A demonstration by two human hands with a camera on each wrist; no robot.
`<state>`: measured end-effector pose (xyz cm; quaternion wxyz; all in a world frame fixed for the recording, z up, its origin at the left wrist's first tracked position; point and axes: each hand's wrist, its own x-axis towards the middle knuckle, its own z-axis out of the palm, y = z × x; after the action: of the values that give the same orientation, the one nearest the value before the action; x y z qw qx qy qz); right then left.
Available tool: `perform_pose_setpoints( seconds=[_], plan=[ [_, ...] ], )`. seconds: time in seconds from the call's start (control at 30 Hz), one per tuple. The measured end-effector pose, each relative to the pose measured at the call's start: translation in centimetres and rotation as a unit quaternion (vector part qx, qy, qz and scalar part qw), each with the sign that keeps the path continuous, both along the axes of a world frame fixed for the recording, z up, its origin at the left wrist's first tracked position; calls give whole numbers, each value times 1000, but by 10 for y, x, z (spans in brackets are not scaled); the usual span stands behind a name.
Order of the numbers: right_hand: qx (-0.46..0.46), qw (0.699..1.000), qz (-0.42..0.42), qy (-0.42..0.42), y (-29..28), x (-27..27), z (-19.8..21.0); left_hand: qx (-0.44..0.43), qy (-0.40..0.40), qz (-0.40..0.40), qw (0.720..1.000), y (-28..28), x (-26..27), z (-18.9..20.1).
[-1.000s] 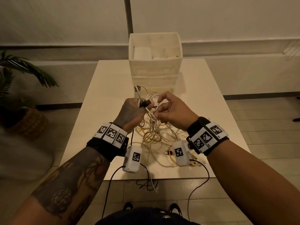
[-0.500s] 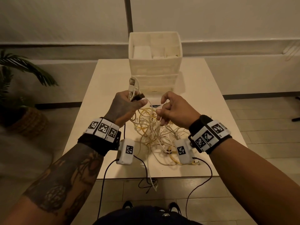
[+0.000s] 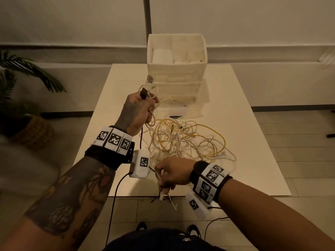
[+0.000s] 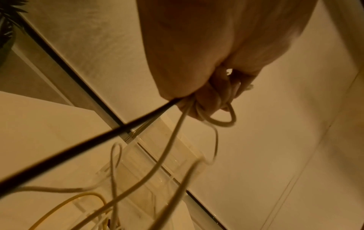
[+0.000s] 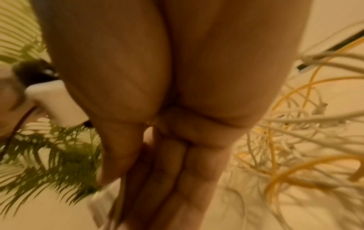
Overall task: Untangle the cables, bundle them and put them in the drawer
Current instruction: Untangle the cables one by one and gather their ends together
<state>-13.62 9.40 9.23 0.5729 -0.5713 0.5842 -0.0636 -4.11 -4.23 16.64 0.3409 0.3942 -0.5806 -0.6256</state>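
Observation:
A tangle of white and yellow cables (image 3: pixel 184 140) lies on the middle of the table (image 3: pixel 244 124). My left hand (image 3: pixel 145 107) is raised above its left side and grips coiled white cable loops (image 4: pixel 218 112). A USB plug (image 3: pixel 149 80) and a black plug (image 3: pixel 144 92) stick up from the fist. My right hand (image 3: pixel 161 176) is low by the table's front edge and pinches a white cable, whose end (image 3: pixel 161 196) hangs past the edge. The white drawer unit (image 3: pixel 178 91) stands at the back, drawers closed.
A white basket (image 3: pixel 176 69) with pale items inside tops the drawer unit. A potted plant (image 3: pixel 27 127) stands on the floor to the left. Black camera leads (image 3: pixel 116 192) hang from my wrists. A small dark object (image 3: pixel 175 116) lies before the drawers.
My hands have drawn apart. The left rose and went back with its cable loops. The right dropped toward the front edge, pulling a white cable out of the tangle.

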Motion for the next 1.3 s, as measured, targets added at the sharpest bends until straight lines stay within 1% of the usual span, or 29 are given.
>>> perform_pose_setpoints(
  seconds=[0.07,0.1,0.17,0.2,0.27,0.33,0.4,0.43,0.47,0.53,0.57,0.63,0.67,0.7,0.73,0.8,0.83,0.87,0.9,0.93,0.97,1.0,1.07,1.1,1.13,1.17,1.23,1.27,1.3],
  plan=[
    [-11,995,80,61,4,12,-7,-8,-10,-4,1000,1,0,2],
    [-14,986,133,98,5,18,-10,-18,-17,-7,1000,1,0,2],
    [-8,959,223,174,9,27,-13,-39,-35,-12,999,1,1,4],
    [-7,943,254,213,11,30,-14,-45,-42,-13,998,2,2,5],
    [-25,918,280,278,13,30,-12,-39,-46,-16,998,3,4,6],
    [-50,909,268,315,10,23,-6,-11,-40,-16,999,4,6,8],
    [-71,913,236,325,4,10,6,12,-36,-12,999,5,8,9],
    [-94,919,201,326,-1,3,13,19,-36,-14,999,4,9,10],
    [-120,928,148,320,-6,-5,23,26,-36,-18,999,4,10,11],
    [-200,941,11,273,-14,-16,44,33,-41,-27,998,4,12,11],
    [-261,932,-62,243,-18,-21,53,32,-46,-30,998,5,12,12],
    [-378,887,-205,170,-21,-26,65,26,-59,-37,997,6,12,12],
    [-396,874,-249,131,-22,-27,69,22,-65,-43,997,7,11,13],
    [-393,875,-261,108,-24,-28,71,21,-69,-53,996,8,11,13],
    [-376,888,-244,104,-26,-27,70,23,-70,-65,995,9,11,14],
    [-344,915,-149,148,-29,-22,64,30,-56,-79,995,10,9,15],
    [-335,922,-100,168,-29,-17,60,34,-46,-76,995,10,8,16],
    [-313,932,-67,170,-28,-12,56,38,-37,-67,996,10,8,16],
    [-274,949,-52,148,-27,-9,51,44,-26,-56,997,9,7,15],
    [-210,971,-47,100,-25,-6,47,50,-13,-46,998,8,7,15],
    [-137,989,-45,31,-22,-4,43,56,-1,-37,998,7,8,15],
    [-66,996,-41,-40,-19,-5,41,60,8,-31,998,6,8,15],
    [29,988,-35,-151,-16,-10,40,61,13,-27,998,5,11,14],
    [52,982,-40,-179,-16,-14,42,59,13,-31,998,4,12,13],
    [59,981,-48,-180,-17,-18,44,60,12,-39,997,3,13,12],
    [47,986,-55,-149,-20,-21,45,64,8,-54,996,2,15,11],
    [-25,999,-42,-7,-23,-25,44,78,-6,-93,993,-1,17,11],
    [-61,996,-25,65,-25,-25,42,82,-14,-111,990,-2,18,10],
    [-86,990,-16,112,-25,-26,40,82,-21,-123,989,-3,19,11]
  ],
)
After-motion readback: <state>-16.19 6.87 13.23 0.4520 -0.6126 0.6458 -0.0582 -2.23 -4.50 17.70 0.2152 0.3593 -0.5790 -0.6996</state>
